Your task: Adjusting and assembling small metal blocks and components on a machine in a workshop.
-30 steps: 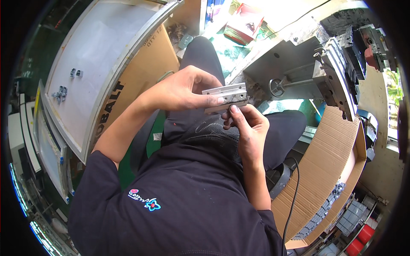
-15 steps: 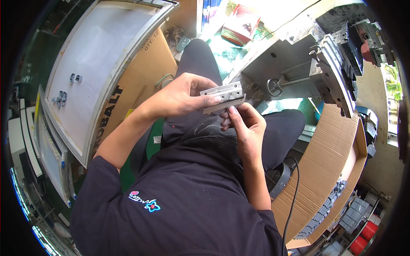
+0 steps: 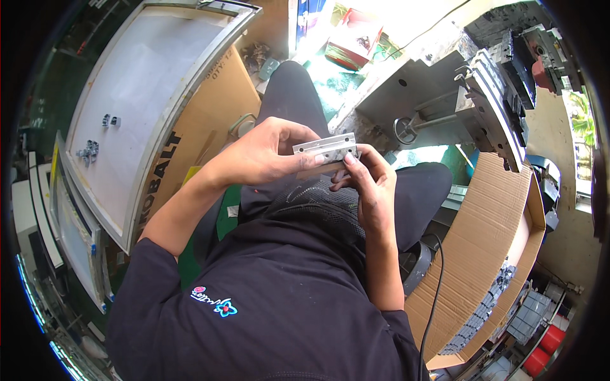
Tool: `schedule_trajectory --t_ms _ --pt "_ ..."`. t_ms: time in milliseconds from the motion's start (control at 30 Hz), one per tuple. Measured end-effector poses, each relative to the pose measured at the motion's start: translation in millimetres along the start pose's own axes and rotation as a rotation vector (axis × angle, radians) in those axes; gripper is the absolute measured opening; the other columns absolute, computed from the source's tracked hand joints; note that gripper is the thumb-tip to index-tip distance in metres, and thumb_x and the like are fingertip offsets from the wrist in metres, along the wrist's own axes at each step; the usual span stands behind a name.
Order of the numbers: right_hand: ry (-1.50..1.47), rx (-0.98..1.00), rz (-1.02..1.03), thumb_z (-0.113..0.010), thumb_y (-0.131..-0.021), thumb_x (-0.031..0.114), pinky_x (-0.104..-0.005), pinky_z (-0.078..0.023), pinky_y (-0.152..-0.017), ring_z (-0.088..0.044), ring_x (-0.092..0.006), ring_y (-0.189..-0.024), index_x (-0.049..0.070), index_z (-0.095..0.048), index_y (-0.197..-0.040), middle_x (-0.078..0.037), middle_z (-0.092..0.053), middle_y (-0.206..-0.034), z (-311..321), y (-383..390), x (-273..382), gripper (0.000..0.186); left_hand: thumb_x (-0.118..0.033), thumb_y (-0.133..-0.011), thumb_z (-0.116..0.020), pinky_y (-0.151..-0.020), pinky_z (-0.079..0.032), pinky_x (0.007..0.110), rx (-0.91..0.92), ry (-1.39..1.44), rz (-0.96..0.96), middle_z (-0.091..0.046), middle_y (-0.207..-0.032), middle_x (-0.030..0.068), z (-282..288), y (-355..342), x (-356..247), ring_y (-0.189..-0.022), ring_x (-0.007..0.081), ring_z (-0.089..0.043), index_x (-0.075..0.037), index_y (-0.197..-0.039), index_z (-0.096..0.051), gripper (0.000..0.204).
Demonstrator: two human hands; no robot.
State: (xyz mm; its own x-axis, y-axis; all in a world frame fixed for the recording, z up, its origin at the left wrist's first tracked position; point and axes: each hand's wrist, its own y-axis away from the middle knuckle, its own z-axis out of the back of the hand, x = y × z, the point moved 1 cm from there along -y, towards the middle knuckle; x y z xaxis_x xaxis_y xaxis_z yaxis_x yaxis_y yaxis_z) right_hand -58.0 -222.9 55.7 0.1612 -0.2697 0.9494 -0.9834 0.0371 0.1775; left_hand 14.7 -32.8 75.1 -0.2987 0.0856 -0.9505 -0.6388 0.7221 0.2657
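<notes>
A person's left grip (image 3: pixel 273 151) clamps a holed metal block (image 3: pixel 327 146) while the right grip (image 3: pixel 373 181) pinches its other end, seemingly for steadiness, lap (image 3: pixel 318 204) below both.

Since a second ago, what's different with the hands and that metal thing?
The right hand slid up against the block, so its fingers now sit higher at the right end. The left hand still holds the left end. The small bits on the white panel stayed put.
</notes>
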Motion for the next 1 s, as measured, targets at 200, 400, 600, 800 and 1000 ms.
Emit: schedule_trajectory --t_ms 200,400,600,800,1000 --pt "-0.028 0.07 -0.029 -0.054 -0.094 0.017 -0.0271 -0.053 -0.062 -0.062 -0.0157 -0.07 -0.006 -0.056 -0.11 -0.011 -0.063 -0.089 6 3 -6 0.027 -0.018 -0.087 -0.068 -0.078 -0.048 0.025 0.039 0.001 0.029 -0.067 -0.095 0.0071 2 2 0 -0.085 0.0088 -0.059 0.007 -0.11 -0.062 0.034" --pt "-0.397 0.137 -0.017 -0.05 -0.098 0.024 -0.0334 -0.055 -0.068 -0.063 -0.0203 -0.082 -0.001 -0.05 -0.117 -0.013 -0.062 -0.1 15 8 -14 0.031 -0.02 -0.086 -0.069 -0.069 -0.047 0.022 0.07 0.115 0.086 -0.066 -0.091 0.0038 0 9 -6 -0.078 0.006 -0.057 0.004 -0.109 -0.063 0.034" --pt "-0.468 0.148 0.081 -0.064 -0.09 0.013 -0.0306 -0.054 -0.066 -0.062 -0.016 -0.083 0.0 -0.053 -0.106 -0.009 -0.061 -0.101 3 10 -12 0.023 -0.023 -0.084 -0.071 -0.064 -0.045 0.02 0.042 0.153 0.074 -0.066 -0.087 0.0029 -14 14 -18 -0.074 0.0057 -0.057 0.003 -0.105 -0.064 0.034" --pt "-0.46 0.17 0.082 -0.052 -0.096 0.016 -0.0317 -0.049 -0.082 -0.057 -0.0167 -0.101 0.009 -0.033 -0.13 -0.007 -0.055 -0.11 -9 12 -20 0.04 -0.02 -0.086 -0.069 -0.068 -0.047 0.021 0.035 0.198 0.066 -0.067 -0.09 0.0043 -14 11 -8 -0.078 0.0062 -0.059 0.003 -0.107 -0.065 0.031" --pt "-0.507 0.195 0.043 -0.046 -0.099 0.025 -0.0315 -0.047 -0.082 -0.056 -0.016 -0.098 0.008 -0.039 -0.128 -0.006 -0.056 -0.106 1 9 -35 0.034 -0.019 -0.087 -0.068 -0.069 -0.048 0.022 -0.008 0.188 0.038 -0.068 -0.09 0.0048 -20 3 8 -0.077 0.0068 -0.06 0.003 -0.108 -0.065 0.031"
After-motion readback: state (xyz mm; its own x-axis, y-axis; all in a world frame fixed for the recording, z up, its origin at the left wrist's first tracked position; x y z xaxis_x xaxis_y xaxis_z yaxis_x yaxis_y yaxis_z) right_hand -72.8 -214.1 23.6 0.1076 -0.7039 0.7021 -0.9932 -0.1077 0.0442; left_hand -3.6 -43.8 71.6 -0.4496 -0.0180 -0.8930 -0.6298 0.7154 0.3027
